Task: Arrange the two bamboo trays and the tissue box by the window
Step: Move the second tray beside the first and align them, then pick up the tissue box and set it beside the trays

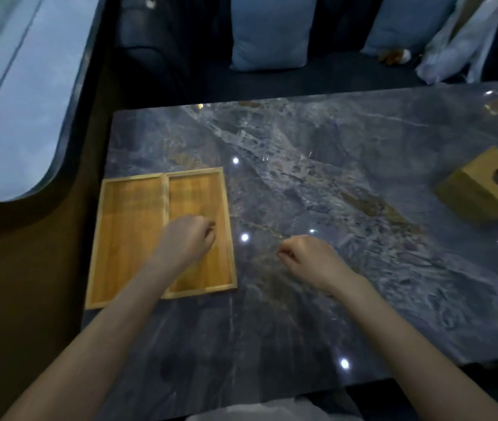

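So, trays: 2 bamboo ones, left tray (126, 238) and right tray (199, 208), touching side by side at the table's window end
tissue box: wooden tissue box (484, 189) sits well apart, far right
left hand (188, 238): loosely curled above right tray, holding nothing
right hand (308, 256): curled, empty, over marble table (332, 177)
window (14, 86): left of table
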Available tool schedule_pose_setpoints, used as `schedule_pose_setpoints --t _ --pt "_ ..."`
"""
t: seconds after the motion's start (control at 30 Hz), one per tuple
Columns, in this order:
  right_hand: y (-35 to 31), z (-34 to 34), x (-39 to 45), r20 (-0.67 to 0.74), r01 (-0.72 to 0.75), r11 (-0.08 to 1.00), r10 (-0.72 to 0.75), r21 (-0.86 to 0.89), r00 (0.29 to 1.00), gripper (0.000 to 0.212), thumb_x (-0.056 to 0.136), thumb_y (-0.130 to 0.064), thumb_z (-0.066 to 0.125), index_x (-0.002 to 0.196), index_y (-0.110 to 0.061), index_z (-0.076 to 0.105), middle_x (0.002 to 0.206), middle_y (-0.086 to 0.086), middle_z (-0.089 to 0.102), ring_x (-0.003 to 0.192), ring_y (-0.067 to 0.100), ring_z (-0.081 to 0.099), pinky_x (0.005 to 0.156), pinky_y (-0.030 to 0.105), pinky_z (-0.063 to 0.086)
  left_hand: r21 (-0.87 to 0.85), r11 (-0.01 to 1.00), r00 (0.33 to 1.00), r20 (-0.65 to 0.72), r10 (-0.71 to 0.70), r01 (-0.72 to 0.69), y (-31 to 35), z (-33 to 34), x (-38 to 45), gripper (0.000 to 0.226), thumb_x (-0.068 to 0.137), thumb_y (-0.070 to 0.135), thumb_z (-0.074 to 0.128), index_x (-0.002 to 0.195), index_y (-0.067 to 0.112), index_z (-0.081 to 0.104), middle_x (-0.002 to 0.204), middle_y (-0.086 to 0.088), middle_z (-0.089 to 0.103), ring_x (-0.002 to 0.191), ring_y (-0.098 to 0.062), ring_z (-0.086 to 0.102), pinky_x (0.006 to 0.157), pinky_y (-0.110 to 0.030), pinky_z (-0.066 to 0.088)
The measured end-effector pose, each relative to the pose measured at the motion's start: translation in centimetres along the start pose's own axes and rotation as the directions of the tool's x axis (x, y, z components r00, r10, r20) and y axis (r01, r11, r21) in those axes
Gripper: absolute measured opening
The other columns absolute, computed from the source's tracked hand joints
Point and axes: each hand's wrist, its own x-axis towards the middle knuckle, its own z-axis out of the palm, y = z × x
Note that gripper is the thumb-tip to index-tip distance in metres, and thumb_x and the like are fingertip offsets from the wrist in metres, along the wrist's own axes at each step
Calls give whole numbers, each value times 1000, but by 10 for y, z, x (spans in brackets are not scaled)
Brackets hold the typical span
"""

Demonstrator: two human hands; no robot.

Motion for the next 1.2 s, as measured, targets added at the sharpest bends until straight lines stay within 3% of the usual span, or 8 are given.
schedule_pose_setpoints --t 0.23,0.4,0.57,0.67,0.83,0.93,1.03,1.2 --pt "89 -69 -32 -114 -106 994 105 -9 988 22 88 -25 46 94 -13 63 102 13 68 99 32 61 77 42 49 -82 979 982 -46 181 -184 117 -28 64 29 88 26 45 102 11 65 108 -16 69 104 -33 62 84 -44 52" --pt "173 -110 -67 -272 -194 975 216 104 938 19 91 -23 48 99 -15 64 98 9 69 94 27 62 72 38 47 -39 944 943 -75 325 -328 221 -25 113 37 88 31 37 98 8 65 104 -20 68 102 -36 61 80 -43 51" --pt "260 -129 -102 -473 -276 928 365 249 802 21 90 -19 51 106 -12 63 102 9 69 97 26 61 77 41 52 -60 907 907 -92 411 -417 321 -15 158 50 80 34 32 101 2 63 108 -20 64 104 -36 59 81 -44 51" --pt "305 -125 -113 -522 -335 881 469 334 713 22 89 -15 52 108 -8 61 102 12 66 97 29 60 79 40 51 -89 886 891 -48 452 -454 371 -6 189 50 83 34 36 113 2 60 120 -21 59 113 -37 54 92 -44 47" --pt "359 -113 -119 -477 -385 812 573 439 667 33 88 -15 54 120 -7 51 115 12 59 110 27 54 89 38 46 -121 865 874 -42 485 -486 430 20 231 47 90 28 44 129 4 47 136 -17 50 128 -31 43 104 -43 37" --pt "377 -108 -113 -384 -425 726 662 540 644 44 87 -18 57 128 -8 44 123 13 55 114 26 52 94 38 45 -185 872 881 50 470 -454 453 35 245 42 93 24 44 127 -1 47 136 -19 49 128 -31 40 105 -37 30" --pt "384 -97 -102 -317 -434 659 710 614 629 51 85 -22 60 131 -10 42 121 12 60 111 26 56 92 38 48 -268 868 877 127 463 -419 468 47 257 38 93 25 38 111 -6 52 118 -23 57 115 -35 48 95 -37 32" --pt "379 -84 -87 -219 -444 560 759 699 614 58 88 -23 55 139 -12 31 117 13 64 105 28 61 88 37 51 -341 890 906 188 379 -302 481 56 266 27 95 19 38 103 -2 53 96 -19 61 85 -26 53 70 -31 34"
